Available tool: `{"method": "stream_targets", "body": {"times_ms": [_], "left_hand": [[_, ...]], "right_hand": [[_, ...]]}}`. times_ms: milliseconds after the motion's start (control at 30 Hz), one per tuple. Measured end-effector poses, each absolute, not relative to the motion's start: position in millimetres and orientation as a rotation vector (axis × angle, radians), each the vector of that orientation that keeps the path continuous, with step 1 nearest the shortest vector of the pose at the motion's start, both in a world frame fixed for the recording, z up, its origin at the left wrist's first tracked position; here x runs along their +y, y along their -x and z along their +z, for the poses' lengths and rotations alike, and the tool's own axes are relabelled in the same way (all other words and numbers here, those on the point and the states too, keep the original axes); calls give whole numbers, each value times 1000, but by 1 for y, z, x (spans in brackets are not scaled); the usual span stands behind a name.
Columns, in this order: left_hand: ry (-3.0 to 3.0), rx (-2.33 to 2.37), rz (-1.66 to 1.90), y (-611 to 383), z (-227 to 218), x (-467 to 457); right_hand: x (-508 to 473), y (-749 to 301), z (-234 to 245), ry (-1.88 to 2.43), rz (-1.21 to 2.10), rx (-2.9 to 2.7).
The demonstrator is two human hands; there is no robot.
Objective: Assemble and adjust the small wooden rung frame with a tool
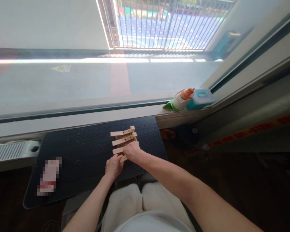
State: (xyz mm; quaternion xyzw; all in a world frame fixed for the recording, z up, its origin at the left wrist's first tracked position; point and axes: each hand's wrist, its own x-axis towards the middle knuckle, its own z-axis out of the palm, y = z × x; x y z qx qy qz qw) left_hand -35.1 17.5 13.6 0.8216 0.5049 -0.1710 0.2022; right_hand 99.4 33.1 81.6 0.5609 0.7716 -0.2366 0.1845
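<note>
On the black table lies a small assembly of pale wooden strips (123,139). Several strips run side by side across a darker wooden piece, and dark dots show on the far ones. The nearest strip (123,158) is partly covered by my hands. My left hand (114,166) is closed at the left end of that nearest strip, fingers at its tip. Over the nearer strips rests my right hand (132,151), its fingers curled down and pressed together. Whatever lies under the right fingers is hidden.
The black table (87,154) stands against a window sill (96,119). A blurred-out pinkish item (50,175) lies at its left. On the sill are an orange-topped bottle (182,99) and a teal box with a clear lid (201,98). A white slatted unit (12,153) sits left.
</note>
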Motion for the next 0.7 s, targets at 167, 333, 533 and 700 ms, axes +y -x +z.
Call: {"method": "stream_targets", "body": {"times_ms": [167, 333, 533, 700], "left_hand": [[-2293, 1417, -428, 37, 8, 18], [-2249, 1454, -468, 36, 7, 18], [-2235, 1444, -488, 35, 8, 19], [-2247, 1418, -497, 36, 12, 20]], "right_hand": [[31, -97, 100, -1562, -723, 2206], [31, -96, 105, -1489, -736, 2331], [34, -98, 99, -1588, -777, 2237], [40, -105, 96, -1545, -770, 2196]]}}
